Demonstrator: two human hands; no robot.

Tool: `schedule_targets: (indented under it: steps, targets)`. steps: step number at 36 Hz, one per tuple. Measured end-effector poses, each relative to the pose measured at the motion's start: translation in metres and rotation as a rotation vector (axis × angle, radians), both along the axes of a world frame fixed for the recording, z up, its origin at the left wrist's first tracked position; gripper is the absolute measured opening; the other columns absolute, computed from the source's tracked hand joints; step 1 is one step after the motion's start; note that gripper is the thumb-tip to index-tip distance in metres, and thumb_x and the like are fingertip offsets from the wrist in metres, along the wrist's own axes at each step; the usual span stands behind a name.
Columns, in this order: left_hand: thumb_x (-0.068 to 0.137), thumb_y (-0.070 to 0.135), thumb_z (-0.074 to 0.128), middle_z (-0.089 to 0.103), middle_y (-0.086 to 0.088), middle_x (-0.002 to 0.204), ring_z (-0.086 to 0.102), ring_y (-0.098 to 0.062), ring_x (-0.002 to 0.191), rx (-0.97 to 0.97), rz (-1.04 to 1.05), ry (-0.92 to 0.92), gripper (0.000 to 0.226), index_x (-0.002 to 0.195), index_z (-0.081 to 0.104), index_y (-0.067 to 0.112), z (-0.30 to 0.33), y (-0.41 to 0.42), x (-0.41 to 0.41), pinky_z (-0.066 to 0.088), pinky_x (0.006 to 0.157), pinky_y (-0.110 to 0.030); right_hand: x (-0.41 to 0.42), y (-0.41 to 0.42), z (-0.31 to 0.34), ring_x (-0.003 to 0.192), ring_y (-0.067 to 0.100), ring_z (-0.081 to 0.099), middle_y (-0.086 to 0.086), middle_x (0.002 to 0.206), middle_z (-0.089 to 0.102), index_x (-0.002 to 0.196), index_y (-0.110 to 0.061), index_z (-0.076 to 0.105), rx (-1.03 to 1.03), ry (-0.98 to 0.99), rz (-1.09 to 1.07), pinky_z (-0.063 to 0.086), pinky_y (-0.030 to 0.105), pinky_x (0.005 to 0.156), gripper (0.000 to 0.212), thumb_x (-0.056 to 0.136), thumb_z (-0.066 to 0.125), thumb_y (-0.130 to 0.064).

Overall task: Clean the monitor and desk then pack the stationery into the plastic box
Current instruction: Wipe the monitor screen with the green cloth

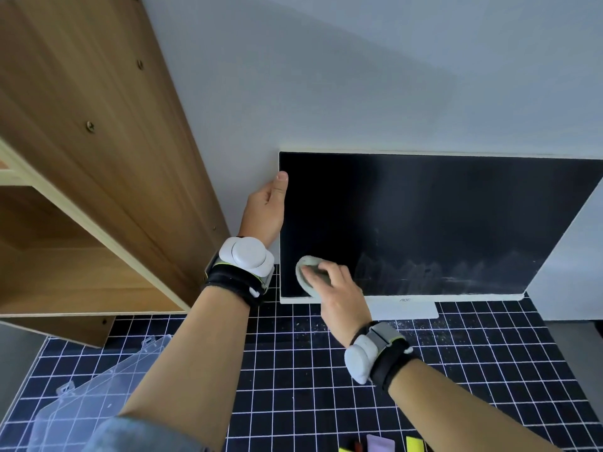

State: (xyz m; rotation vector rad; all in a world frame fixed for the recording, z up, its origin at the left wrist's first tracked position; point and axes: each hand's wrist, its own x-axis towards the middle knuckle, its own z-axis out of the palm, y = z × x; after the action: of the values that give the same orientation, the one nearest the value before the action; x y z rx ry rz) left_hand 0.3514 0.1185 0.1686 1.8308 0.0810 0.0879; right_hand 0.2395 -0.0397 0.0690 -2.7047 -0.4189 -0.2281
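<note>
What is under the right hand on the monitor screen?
A grey-green cloth, pressed against the monitor at its lower left by the right hand. The fingers cover most of it.

Dark, smudged white-framed monitor (440, 223) stands upright; clear plastic box (98, 386) lies lower left.

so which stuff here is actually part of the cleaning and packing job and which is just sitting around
Part of the job:
- monitor, steadied at its edge by the left hand
- cloth, pressed on the screen by the right hand
- desk mat
- plastic box
- coloured stationery at the bottom edge

Just there:
- wooden shelf unit
- wall
</note>
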Motion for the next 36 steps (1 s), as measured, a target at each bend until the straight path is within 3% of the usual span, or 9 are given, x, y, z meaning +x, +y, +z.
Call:
schedule_targets:
  steps: [4, 7, 13, 20, 24, 29, 34, 36]
  targets:
    - [0.101, 0.056, 0.039, 0.056, 0.015, 0.057, 0.053, -0.007, 0.067, 0.015, -0.005, -0.004, 0.052, 0.082, 0.064, 0.015, 0.001, -0.001, 0.0, 0.048, 0.078, -0.032, 0.012, -0.011, 0.019, 0.103, 0.025, 0.047, 0.006, 0.122, 0.05, 0.135, -0.022, 0.055, 0.071, -0.075, -0.067, 0.056, 0.038, 0.056, 0.073, 0.071, 0.062, 0.012]
    - [0.102, 0.055, 0.039, 0.053, 0.017, 0.051, 0.05, -0.007, 0.063, 0.019, 0.004, 0.009, 0.048, 0.071, 0.059, 0.024, 0.001, -0.001, -0.001, 0.044, 0.073, -0.028, 0.022, -0.02, 0.035, 0.104, 0.028, 0.049, 0.01, 0.123, 0.052, 0.134, -0.02, 0.059, 0.138, -0.154, -0.145, 0.057, 0.039, 0.06, 0.073, 0.07, 0.061, 0.016]
    - [0.103, 0.051, 0.04, 0.046, 0.016, 0.045, 0.044, -0.002, 0.05, 0.013, 0.017, 0.01, 0.056, 0.054, 0.051, 0.027, 0.005, -0.003, -0.003, 0.04, 0.064, -0.028, 0.031, -0.04, 0.055, 0.113, 0.023, 0.048, 0.001, 0.127, 0.047, 0.137, -0.024, 0.057, 0.267, -0.265, -0.312, 0.053, 0.029, 0.073, 0.073, 0.075, 0.063, 0.014]
    - [0.097, 0.064, 0.038, 0.049, 0.007, 0.057, 0.049, -0.021, 0.067, 0.036, 0.044, 0.019, 0.056, 0.061, 0.054, 0.025, 0.0, -0.002, 0.001, 0.05, 0.077, -0.041, 0.025, -0.027, 0.044, 0.112, 0.023, 0.044, 0.0, 0.129, 0.046, 0.137, -0.029, 0.055, 0.257, -0.219, -0.337, 0.058, 0.036, 0.063, 0.075, 0.075, 0.063, 0.012]
    - [0.094, 0.069, 0.037, 0.051, 0.01, 0.054, 0.052, -0.024, 0.07, 0.038, 0.04, 0.038, 0.055, 0.063, 0.057, 0.028, 0.002, -0.002, 0.0, 0.053, 0.085, -0.046, 0.015, -0.016, 0.025, 0.112, 0.025, 0.045, 0.0, 0.13, 0.044, 0.136, -0.031, 0.054, 0.149, -0.147, -0.253, 0.058, 0.038, 0.057, 0.077, 0.072, 0.065, 0.01]
    - [0.097, 0.064, 0.039, 0.05, 0.013, 0.048, 0.048, -0.022, 0.069, 0.027, 0.04, 0.047, 0.053, 0.056, 0.059, 0.037, 0.005, -0.003, -0.003, 0.048, 0.078, -0.041, 0.001, 0.005, 0.002, 0.108, 0.026, 0.048, 0.002, 0.124, 0.053, 0.135, -0.03, 0.054, 0.042, -0.067, -0.085, 0.057, 0.04, 0.069, 0.078, 0.068, 0.064, 0.008]
    - [0.096, 0.066, 0.038, 0.058, 0.016, 0.058, 0.059, -0.019, 0.077, 0.023, 0.049, 0.052, 0.05, 0.074, 0.067, 0.032, 0.002, -0.003, -0.001, 0.051, 0.088, -0.04, -0.005, 0.023, -0.013, 0.102, 0.028, 0.054, 0.001, 0.117, 0.054, 0.128, -0.025, 0.059, -0.074, -0.02, 0.047, 0.056, 0.041, 0.068, 0.069, 0.065, 0.065, 0.004]
    - [0.096, 0.066, 0.038, 0.06, 0.01, 0.059, 0.063, -0.028, 0.08, 0.008, 0.044, 0.046, 0.05, 0.071, 0.065, 0.032, 0.004, -0.004, -0.003, 0.05, 0.087, -0.04, -0.007, 0.028, -0.016, 0.099, 0.029, 0.055, 0.002, 0.115, 0.055, 0.126, -0.025, 0.06, -0.112, -0.011, 0.086, 0.055, 0.039, 0.065, 0.07, 0.063, 0.067, 0.002]
